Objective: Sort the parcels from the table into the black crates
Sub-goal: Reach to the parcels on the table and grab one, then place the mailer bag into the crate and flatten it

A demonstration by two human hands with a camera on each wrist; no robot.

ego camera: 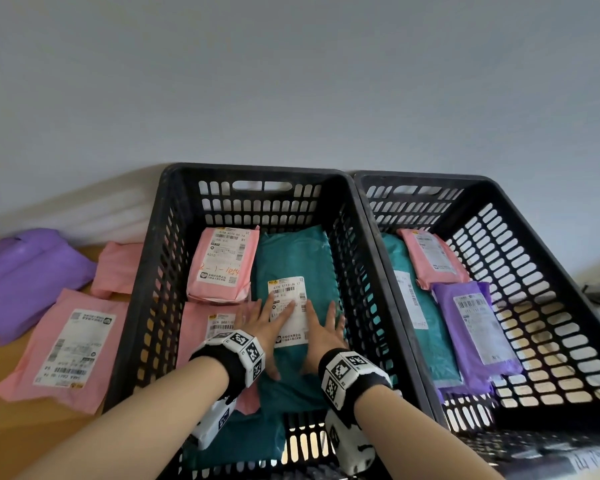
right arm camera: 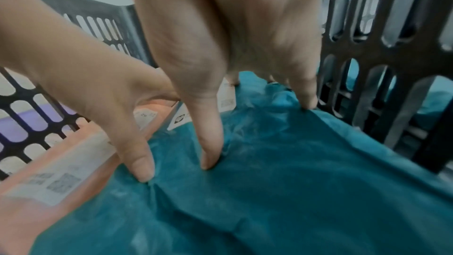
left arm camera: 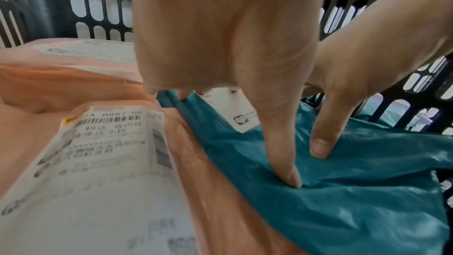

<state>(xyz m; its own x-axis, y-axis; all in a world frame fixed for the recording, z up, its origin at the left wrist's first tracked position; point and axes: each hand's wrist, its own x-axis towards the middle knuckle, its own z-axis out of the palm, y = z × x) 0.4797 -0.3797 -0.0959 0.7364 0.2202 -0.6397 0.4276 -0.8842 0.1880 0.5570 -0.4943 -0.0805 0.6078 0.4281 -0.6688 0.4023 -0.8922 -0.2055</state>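
A teal parcel (ego camera: pixel 291 258) with a white label lies in the right half of the left black crate (ego camera: pixel 257 169). My left hand (ego camera: pixel 267 327) and my right hand (ego camera: pixel 323 334) both lie flat on it, fingers straight and spread, side by side across the label. In the left wrist view my left hand (left arm camera: pixel 220 46) presses the teal parcel (left arm camera: pixel 343 201) with its thumb tip. In the right wrist view my right hand (right arm camera: pixel 232 36) presses the teal parcel (right arm camera: pixel 269 201) close to the crate wall. Two pink parcels (ego camera: pixel 222 265) lie beside it in the same crate.
The right black crate (ego camera: pixel 551 237) holds a teal, a pink and a purple parcel (ego camera: pixel 478 327). On the wooden table to the left lie a purple parcel (ego camera: pixel 25 271), a pink parcel (ego camera: pixel 118 268) and a labelled pink parcel (ego camera: pixel 66 344). A wall stands behind the crates.
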